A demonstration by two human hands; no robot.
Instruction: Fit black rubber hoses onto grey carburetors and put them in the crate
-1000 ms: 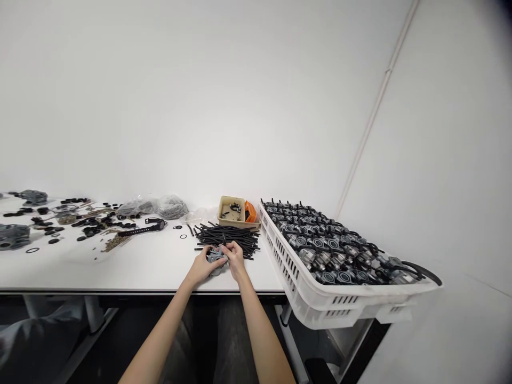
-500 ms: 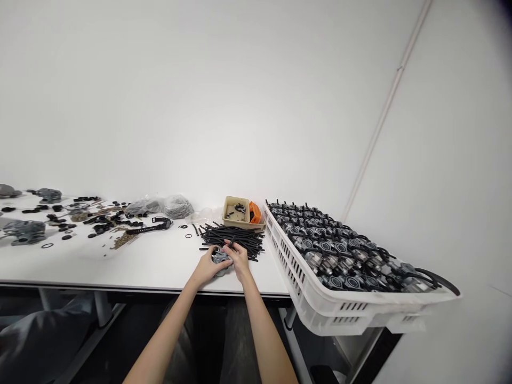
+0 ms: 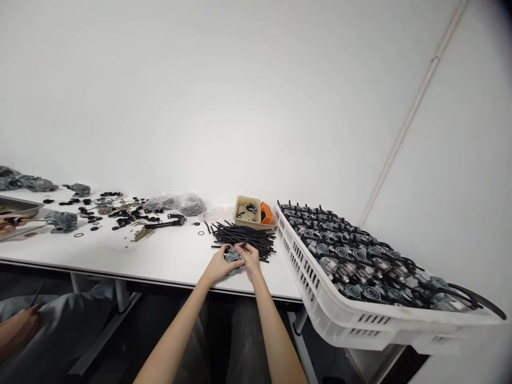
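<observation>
My left hand [image 3: 219, 265] and my right hand [image 3: 251, 261] meet over a small grey metal part [image 3: 232, 257] near the front edge of the white table [image 3: 168, 260]. Both hands are closed round the grey part, fingers curled on its sides. My right fingertips also pinch a short black tube at the part's top. Just behind my hands lies a pile of black tubes [image 3: 245, 238].
A white slotted crate [image 3: 320, 298] full of grey assembled parts overhangs the table's right end. A small beige box [image 3: 248, 211] sits behind the tubes. Black rings, bags and grey parts [image 3: 60, 220] litter the left side, where another person's hand [image 3: 8, 223] holds a tool.
The view has swung left and my hands with the grey part now sit further right in the picture. Another person's hand has come into view at the far left.
</observation>
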